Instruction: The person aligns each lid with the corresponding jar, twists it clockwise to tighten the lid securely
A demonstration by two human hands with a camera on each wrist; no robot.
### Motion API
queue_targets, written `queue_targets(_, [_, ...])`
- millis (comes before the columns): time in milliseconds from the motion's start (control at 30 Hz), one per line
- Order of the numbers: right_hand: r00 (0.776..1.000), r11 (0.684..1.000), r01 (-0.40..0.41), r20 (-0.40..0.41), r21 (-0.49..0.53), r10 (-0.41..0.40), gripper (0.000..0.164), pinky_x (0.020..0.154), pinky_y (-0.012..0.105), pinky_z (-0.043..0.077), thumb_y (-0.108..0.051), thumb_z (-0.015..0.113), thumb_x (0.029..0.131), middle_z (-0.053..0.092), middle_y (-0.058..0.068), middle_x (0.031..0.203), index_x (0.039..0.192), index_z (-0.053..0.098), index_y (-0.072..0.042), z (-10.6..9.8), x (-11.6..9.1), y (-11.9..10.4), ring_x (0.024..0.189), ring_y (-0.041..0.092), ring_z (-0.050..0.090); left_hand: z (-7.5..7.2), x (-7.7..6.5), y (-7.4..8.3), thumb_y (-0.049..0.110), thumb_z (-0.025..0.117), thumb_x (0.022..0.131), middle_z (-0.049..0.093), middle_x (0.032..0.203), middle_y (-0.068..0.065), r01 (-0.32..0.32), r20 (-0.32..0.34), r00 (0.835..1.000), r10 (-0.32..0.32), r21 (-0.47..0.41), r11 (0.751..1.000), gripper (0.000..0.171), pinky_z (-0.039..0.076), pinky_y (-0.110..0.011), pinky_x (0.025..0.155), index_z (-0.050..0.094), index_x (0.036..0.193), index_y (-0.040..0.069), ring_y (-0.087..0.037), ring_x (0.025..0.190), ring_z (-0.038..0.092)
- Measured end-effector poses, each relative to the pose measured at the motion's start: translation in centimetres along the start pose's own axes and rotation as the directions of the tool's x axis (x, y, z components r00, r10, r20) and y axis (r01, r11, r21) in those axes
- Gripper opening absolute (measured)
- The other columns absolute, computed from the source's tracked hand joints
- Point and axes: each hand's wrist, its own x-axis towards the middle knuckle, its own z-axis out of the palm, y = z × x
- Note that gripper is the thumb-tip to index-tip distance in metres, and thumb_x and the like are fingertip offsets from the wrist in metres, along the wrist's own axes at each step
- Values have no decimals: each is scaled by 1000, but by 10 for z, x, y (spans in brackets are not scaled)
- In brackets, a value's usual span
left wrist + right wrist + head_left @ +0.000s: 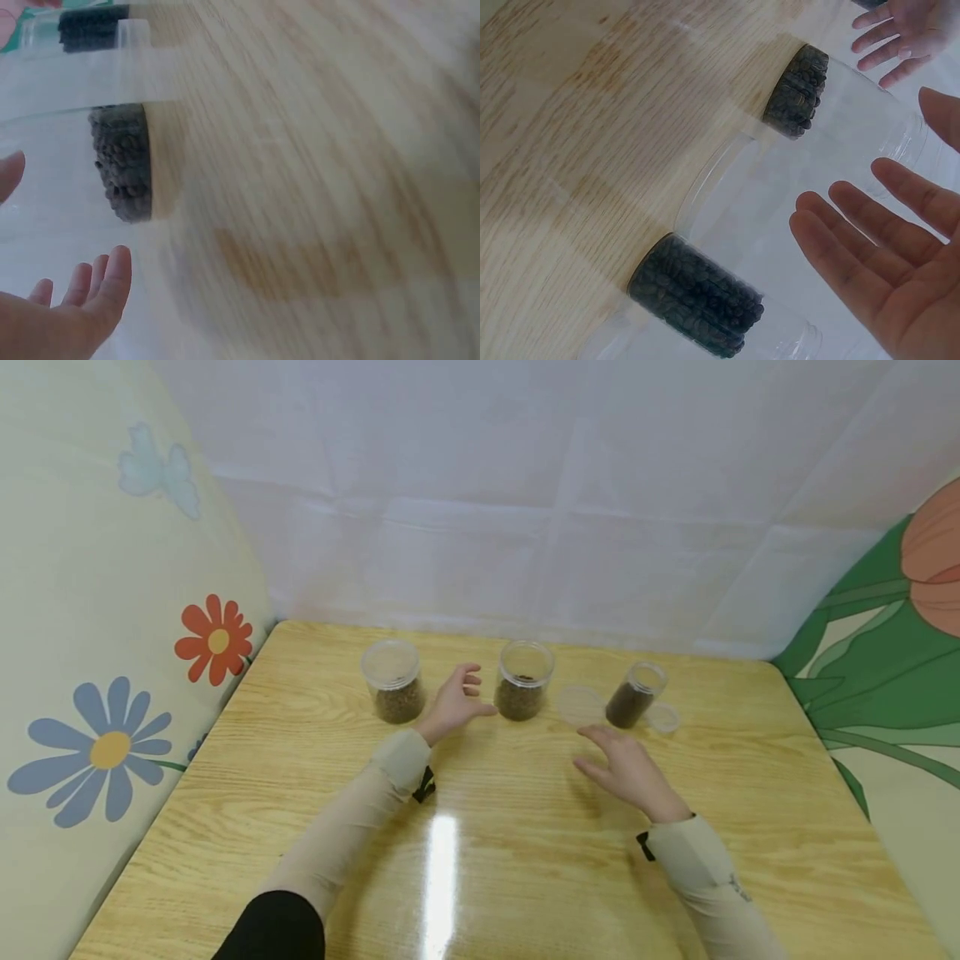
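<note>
Three clear jars partly filled with dark beans stand in a row: a wide left jar (397, 697), a wide middle jar (520, 695) and a narrow right jar (630, 702). My left hand (453, 703) is between the two wide jars, its fingers spread toward the middle one without gripping it. In front of the narrow jar, my right hand (628, 774) hovers with thumb and fingers apart, holding nothing. A large clear lid (579, 704) lies between the middle and narrow jars, and a small lid (663, 718) lies right of the narrow jar. All three jars look uncovered.
The jars stand toward the back of a wooden table (525, 827). Behind it hangs a white cloth (480, 527). Walls painted with flowers (110, 749) flank both sides.
</note>
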Motion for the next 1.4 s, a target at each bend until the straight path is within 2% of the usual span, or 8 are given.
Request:
queue_targets(167, [1000, 1000, 1, 8, 0, -1, 43, 87, 52, 41, -15, 66, 83, 56, 26, 115, 117, 54, 7, -1, -1, 0, 104, 41, 53, 1, 10, 1, 8, 78, 70, 36, 137, -16, 48, 73, 996, -46, -34, 998, 92, 38, -44, 95, 23, 142, 10, -31, 123, 37])
queue_targets(333, [1000, 1000, -1, 10, 7, 1, 42, 87, 52, 42, -15, 66, 83, 55, 26, 115, 117, 54, 7, -1, -1, 1, 104, 41, 53, 3, 16, 5, 6, 79, 69, 31, 141, -15, 56, 95, 994, -49, -68, 996, 97, 34, -43, 99, 18, 144, 11, -29, 127, 32])
queue_targets(600, [1000, 1000, -10, 12, 8, 10, 43, 87, 53, 41, -14, 66, 83, 55, 26, 116, 118, 54, 6, -2, -3, 2, 105, 42, 52, 5, 25, 6, 8, 82, 65, 18, 148, -14, 84, 165, 983, -78, -31, 996, 108, 28, -45, 103, 10, 146, 18, -32, 133, 21])
queue_targets(800, [1000, 1000, -7, 5, 13, 7, 42, 88, 53, 41, -14, 66, 83, 55, 27, 116, 118, 54, 7, -3, -4, 2, 106, 42, 52, 4, 31, 6, 10, 82, 65, 10, 150, -13, 55, 222, 973, -57, 14, 998, 111, 23, -46, 105, 7, 146, 21, -29, 136, 13])
queue_targets(1233, [1000, 1000, -4, 4, 18, 4, 42, 86, 52, 42, -13, 67, 82, 56, 26, 114, 116, 54, 8, -5, -7, 3, 103, 41, 53, 11, 41, 10, 8, 81, 66, 13, 148, -15, -35, 283, 959, 19, 52, 998, 107, 17, -49, 106, 9, 145, 18, -28, 136, 12])
queue_targets(1400, [1000, 1000, -6, 5, 20, 6, 42, 87, 52, 42, -13, 67, 83, 56, 27, 115, 116, 54, 9, -5, -8, 4, 104, 41, 53, 17, 43, 12, 2, 79, 67, 13, 147, -16, -50, 307, 950, 52, -14, 999, 107, 14, -45, 108, 6, 144, 13, -29, 135, 12])
